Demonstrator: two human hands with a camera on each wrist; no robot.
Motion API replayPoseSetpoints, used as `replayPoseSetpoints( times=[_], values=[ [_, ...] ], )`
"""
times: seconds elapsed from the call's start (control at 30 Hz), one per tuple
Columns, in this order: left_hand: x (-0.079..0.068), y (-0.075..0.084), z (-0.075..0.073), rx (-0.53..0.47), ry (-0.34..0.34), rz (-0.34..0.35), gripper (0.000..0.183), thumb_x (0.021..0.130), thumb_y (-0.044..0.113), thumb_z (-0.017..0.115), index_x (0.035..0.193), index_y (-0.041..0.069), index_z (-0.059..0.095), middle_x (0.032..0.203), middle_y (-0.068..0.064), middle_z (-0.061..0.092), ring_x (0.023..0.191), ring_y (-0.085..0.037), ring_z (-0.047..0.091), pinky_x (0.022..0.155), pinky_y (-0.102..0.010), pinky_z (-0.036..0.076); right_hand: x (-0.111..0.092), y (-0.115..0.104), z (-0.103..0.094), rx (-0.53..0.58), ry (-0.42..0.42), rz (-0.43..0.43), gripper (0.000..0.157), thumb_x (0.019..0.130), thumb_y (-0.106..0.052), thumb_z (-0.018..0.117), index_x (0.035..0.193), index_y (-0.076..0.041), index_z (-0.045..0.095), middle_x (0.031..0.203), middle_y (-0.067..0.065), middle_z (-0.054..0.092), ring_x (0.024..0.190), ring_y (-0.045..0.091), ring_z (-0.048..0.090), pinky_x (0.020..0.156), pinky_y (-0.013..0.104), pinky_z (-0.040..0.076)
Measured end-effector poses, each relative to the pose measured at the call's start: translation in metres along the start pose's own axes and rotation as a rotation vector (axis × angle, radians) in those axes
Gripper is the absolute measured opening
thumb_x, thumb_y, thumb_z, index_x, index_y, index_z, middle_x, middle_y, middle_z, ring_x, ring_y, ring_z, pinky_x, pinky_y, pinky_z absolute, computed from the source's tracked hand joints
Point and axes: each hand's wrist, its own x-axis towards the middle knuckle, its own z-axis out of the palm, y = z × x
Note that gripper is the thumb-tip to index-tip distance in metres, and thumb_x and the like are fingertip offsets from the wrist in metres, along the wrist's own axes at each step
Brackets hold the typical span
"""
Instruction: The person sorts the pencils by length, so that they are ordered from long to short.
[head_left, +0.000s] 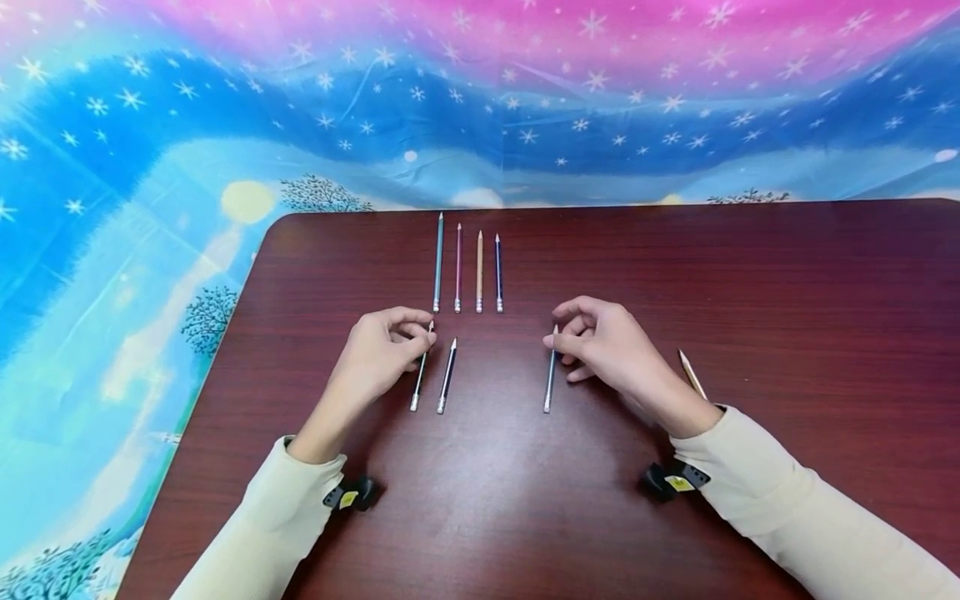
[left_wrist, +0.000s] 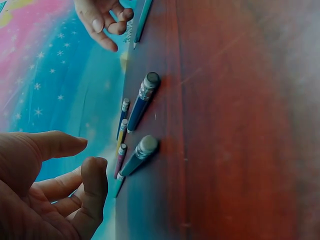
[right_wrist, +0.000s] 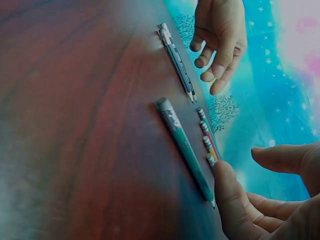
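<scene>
My left hand (head_left: 378, 348) hovers at the tip end of a slim green pencil (head_left: 419, 379). In the left wrist view, a gap shows between its thumb and bent fingers, with nothing held. Just right of that pencil lies a dark blue pencil (head_left: 447, 377). My right hand (head_left: 611, 343) is at the tip of another green pencil (head_left: 550, 385). The right wrist view shows this pencil (right_wrist: 186, 152) lying on the table, with the thumb and forefinger (right_wrist: 227, 195) apart. Whether a fingertip touches either pencil, I cannot tell.
Behind the hands, a row holds a light blue pencil (head_left: 438, 265), a maroon one (head_left: 459, 271), a tan one (head_left: 480, 273) and a dark blue one (head_left: 498, 275). One more pencil (head_left: 692, 375) lies partly hidden by my right wrist. A snowflake-patterned cloth (head_left: 480, 100) hangs behind the brown table (head_left: 787, 292).
</scene>
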Motion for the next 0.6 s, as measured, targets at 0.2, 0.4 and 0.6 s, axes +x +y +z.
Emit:
replayPoseSetpoints(
  times=[0.2, 0.4, 0.6],
  values=[
    [-0.008, -0.01, -0.002, -0.026, -0.001, -0.017, 0.032, 0.095, 0.01, 0.066, 0.126, 0.006, 0.072, 0.099, -0.01, 0.074, 0.076, -0.014, 0.07, 0.067, -0.026, 0.062, -0.007, 0.007, -0.002, -0.032, -0.009, 0.007, 0.045, 0.096, -0.008, 0.074, 0.136, 0.003, 0.057, 0.092, 0.01, 0.066, 0.075, 0.017, 0.065, 0.063, 0.033, 0.065],
    [-0.012, -0.017, -0.001, -0.026, -0.017, -0.037, 0.034, 0.093, 0.008, 0.066, 0.126, 0.005, 0.071, 0.099, -0.009, 0.073, 0.074, -0.009, 0.069, 0.067, -0.024, 0.061, -0.011, 0.013, -0.002, -0.03, -0.012, 0.002, 0.047, 0.095, -0.008, 0.074, 0.137, 0.005, 0.056, 0.089, 0.007, 0.065, 0.073, 0.015, 0.065, 0.061, 0.032, 0.064],
    [-0.015, -0.018, 0.002, -0.031, -0.038, -0.055, 0.037, 0.092, 0.006, 0.071, 0.129, 0.0, 0.069, 0.1, -0.011, 0.072, 0.075, -0.008, 0.069, 0.068, -0.022, 0.06, -0.012, 0.018, 0.002, -0.027, -0.016, -0.03, 0.05, 0.094, -0.006, 0.075, 0.139, 0.007, 0.055, 0.086, 0.006, 0.065, 0.069, 0.011, 0.065, 0.058, 0.03, 0.063]
  ],
)
